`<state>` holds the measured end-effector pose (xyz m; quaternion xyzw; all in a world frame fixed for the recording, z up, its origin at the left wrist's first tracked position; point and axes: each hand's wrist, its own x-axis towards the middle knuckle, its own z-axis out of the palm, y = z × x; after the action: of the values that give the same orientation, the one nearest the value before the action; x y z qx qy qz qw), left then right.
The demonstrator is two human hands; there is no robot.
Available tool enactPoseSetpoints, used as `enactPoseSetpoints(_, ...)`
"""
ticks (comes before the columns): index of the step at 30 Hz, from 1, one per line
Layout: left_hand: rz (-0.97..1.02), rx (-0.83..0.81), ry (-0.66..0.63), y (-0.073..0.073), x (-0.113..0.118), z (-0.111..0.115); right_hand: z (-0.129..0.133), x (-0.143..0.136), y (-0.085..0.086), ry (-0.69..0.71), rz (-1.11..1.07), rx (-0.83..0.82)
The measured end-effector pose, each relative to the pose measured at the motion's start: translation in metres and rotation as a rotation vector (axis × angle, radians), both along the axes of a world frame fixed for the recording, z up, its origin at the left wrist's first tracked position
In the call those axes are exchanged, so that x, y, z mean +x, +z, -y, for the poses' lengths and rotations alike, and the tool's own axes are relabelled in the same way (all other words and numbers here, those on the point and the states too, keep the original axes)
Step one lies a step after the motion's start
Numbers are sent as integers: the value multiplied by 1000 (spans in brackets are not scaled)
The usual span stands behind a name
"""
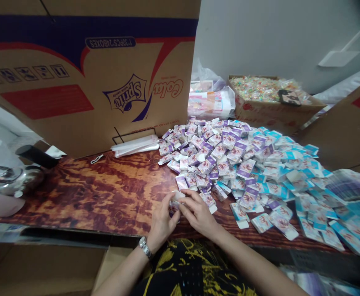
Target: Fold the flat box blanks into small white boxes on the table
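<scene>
A small purple and white carton (174,206) is between my two hands, just above the front edge of the wooden table (124,185). My left hand (161,218), with a watch at its wrist, grips the carton from the left. The fingers of my right hand (200,213) are bent and pinch the carton's upper right side near its white flap. Right beside my hands begins a large heap of similar small cartons (235,152), purple ones nearer and blue ones toward the right.
A big cardboard box (105,82) stands behind the table. Farther back, an open box (269,111) holds wrapped candies. Flat plastic sleeves (135,146) lie by the big box. On the left is a metal kettle (25,179). Stacked flat cartons (349,185) sit at the right.
</scene>
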<state>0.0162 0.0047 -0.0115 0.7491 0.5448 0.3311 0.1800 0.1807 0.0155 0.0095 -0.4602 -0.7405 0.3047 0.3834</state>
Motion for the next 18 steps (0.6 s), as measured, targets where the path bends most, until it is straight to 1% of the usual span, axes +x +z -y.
enactPoseSetpoints(2, -17, 38, -39, -1, -1, 0, -3, 0, 2, -7, -139, -147)
enactPoseSetpoints(5, -43, 52, -95, -4, -4, 0, -10, -1, 2, -35, -335, -372)
enactPoseSetpoints(7, -58, 48, -113, -4, -4, 0, -15, -2, 2, -21, -384, -462)
enactPoseSetpoints(8, -64, 44, -105, -4, -4, 1, -16, -2, 2, -26, -373, -469)
enactPoseSetpoints(10, -76, 37, -68, -4, -2, 2, -17, -3, 6, -65, -277, -399)
enactPoseSetpoints(12, -99, 29, -52, -4, -2, 2, -14, -4, 13, -92, -121, -256)
enactPoseSetpoints(14, -121, 24, -64, -5, -2, 2, -9, -6, 20, -74, -6, -134)
enactPoseSetpoints(16, -131, 28, -74, -8, -2, 1, -2, -8, 24, -37, 30, -88)
enactPoseSetpoints(18, -125, 29, -82, -10, -2, 0, 3, -11, 23, -21, 12, -87)
